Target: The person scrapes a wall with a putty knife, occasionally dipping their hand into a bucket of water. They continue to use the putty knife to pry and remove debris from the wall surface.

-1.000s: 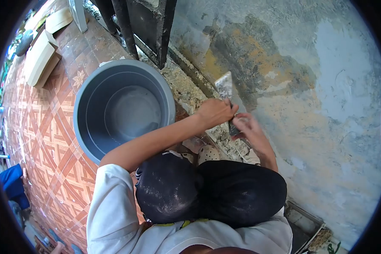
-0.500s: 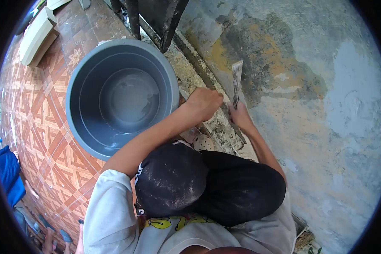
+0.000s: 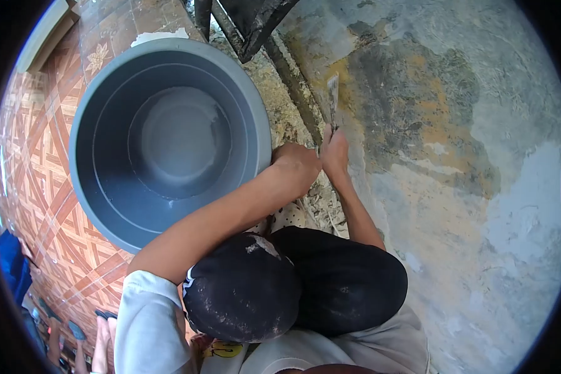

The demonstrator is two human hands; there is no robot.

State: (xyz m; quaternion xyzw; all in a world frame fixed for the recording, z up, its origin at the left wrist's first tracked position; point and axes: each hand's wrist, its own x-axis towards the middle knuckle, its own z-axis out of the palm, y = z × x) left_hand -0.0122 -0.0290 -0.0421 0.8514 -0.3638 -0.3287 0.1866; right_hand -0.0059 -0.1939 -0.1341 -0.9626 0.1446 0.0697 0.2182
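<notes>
My left hand is closed in a fist beside the rim of a large grey tub, above a strip of rough, crumbly mortar. What its fingers hold, if anything, is hidden. Close by on the right, my right hand is wrapped round the lower end of a stained flat scraper, whose blade points away from me along the wall. A little cloudy liquid shows at the bottom of the tub.
A patchy grey wall rises on the right. Dark metal legs stand ahead. My black-clad knees are below my hands. Patterned tiles lie on the left, with other people's legs at the lower left.
My right hand and the scraper have moved left, nearer my left hand. The view has shifted, and the tub looks larger and farther left.
</notes>
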